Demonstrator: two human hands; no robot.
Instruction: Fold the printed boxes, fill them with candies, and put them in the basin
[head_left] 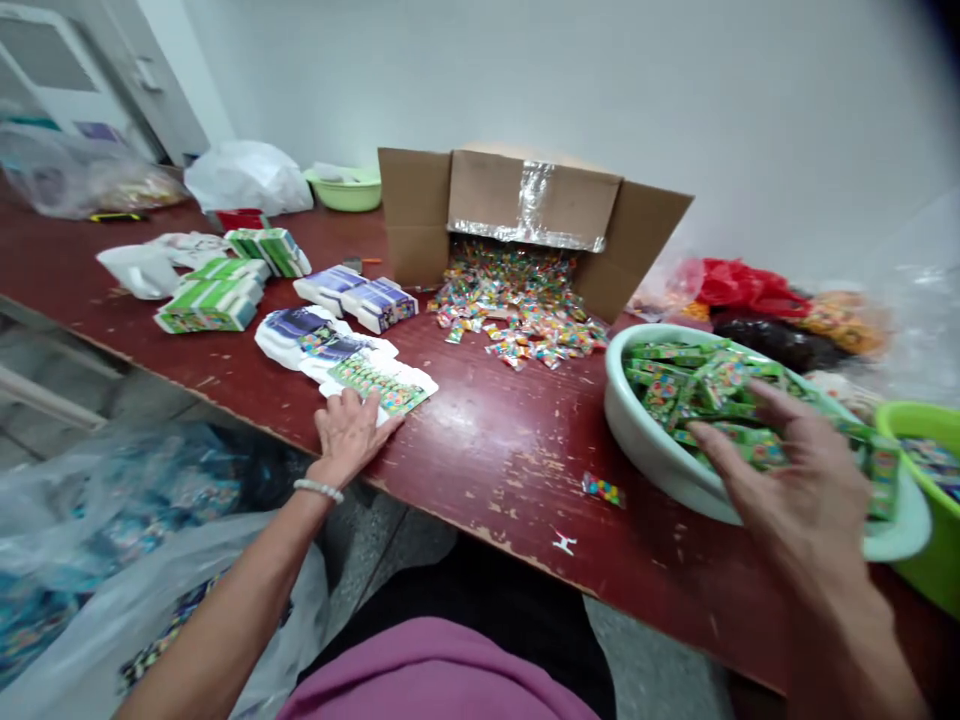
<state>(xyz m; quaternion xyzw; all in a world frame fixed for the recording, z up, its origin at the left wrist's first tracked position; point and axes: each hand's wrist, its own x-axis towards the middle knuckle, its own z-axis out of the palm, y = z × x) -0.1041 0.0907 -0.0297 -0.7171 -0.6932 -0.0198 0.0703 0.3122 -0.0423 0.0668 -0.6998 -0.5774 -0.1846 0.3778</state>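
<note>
White wall (675, 90) rises behind a scuffed dark-red table (487, 450); on it an opened cardboard box (525, 195) lies on its side, spilling small bright candy packets (517, 300) onto the tabletop; my left hand (349, 435) rests flat on the near edge of a green-and-white printed sheet (382, 388), its fingers lying close together and pressing lightly down; that sheet overlaps a blue-printed sheet (322, 345) just behind it; further left stand stacks of green boxes (210, 305), and nearer the cardboard box lie blue-and-white boxes (356, 298); my right hand (795, 480), blurred, hangs over a white plastic basin (645, 450), its fingers spread wide, not pinching, their tips just above a heap of green candy strips (705, 400); I cannot tell whether they touch; that heap fills the basin, with some strips lying over its rim, and the basin sits at the table's right side; one loose candy packet (602, 490) lies on the table between the basin and the sheet; a lime-green basin (919, 425) stands just beside it, at the right edge of my view.
</note>
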